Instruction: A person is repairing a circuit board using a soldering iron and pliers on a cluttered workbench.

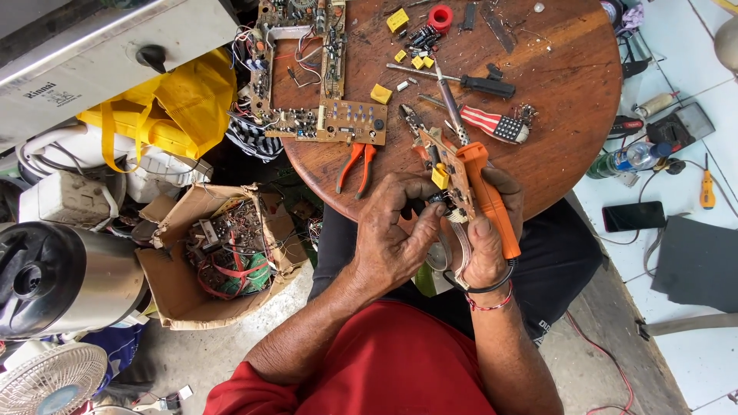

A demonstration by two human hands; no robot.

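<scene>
While the person sits at the round wooden table (569, 146), both hands work above the lap. Left hand (392, 234): fingers curled, pinching a small circuit board (450, 180) by its lower edge, tilted up toward the eyes, apparently to expose its parts. Right hand (492, 246): closed around an orange soldering iron (488, 196), tip aimed up along the board. Larger boards (307, 77) and orange-handled pliers (355, 165) lie on the table near the edge. Torn cardboard box (207, 261) of scrap boards on the floor, left. Yellow bag (173, 115) beside a grey appliance bearing a small dark label.

Small brown circuit board (444, 173) beside orange soldering iron (488, 196), seemingly tilted.
</scene>
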